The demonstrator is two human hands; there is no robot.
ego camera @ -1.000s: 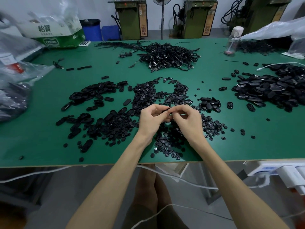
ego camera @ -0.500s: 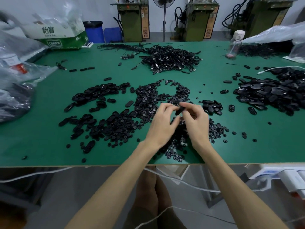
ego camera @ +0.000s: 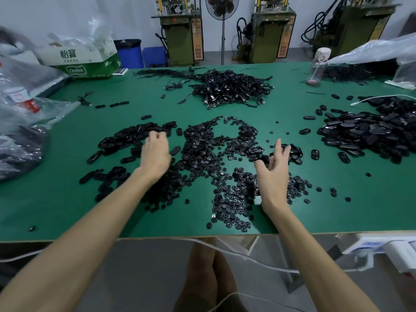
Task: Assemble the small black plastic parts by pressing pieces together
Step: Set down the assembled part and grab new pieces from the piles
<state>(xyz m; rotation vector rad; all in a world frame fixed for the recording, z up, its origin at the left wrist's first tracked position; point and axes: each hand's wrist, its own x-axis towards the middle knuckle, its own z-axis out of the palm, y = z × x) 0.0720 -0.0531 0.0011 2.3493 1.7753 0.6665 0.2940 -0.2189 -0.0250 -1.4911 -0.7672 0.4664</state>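
Observation:
On the green table (ego camera: 67, 199) a spread of small round black discs (ego camera: 211, 152) lies between my hands. Black oval shells (ego camera: 126, 140) are heaped to its left. My left hand (ego camera: 155, 154) reaches over that heap, its fingers bent down onto the shells; motion blur hides whether it holds one. My right hand (ego camera: 274, 167) hovers over the right part of the discs with fingers spread and nothing in them. Just beyond its fingertips is a small cluster of oval pieces (ego camera: 292, 152), and a single oval piece (ego camera: 256, 150) lies to their left.
A large heap of black oval parts (ego camera: 364, 134) fills the right side. A tangle of black cables (ego camera: 231, 88) lies at the far centre. Plastic bags (ego camera: 22, 113) and a carton (ego camera: 83, 61) stand on the left, a bottle (ego camera: 317, 64) at the far right. A white power strip (ego camera: 382, 246) hangs at the near right edge.
My hands were together at the centre, pinching a part. They have separated: the left has gone out to the oval shells, the right has opened near the small cluster on the right.

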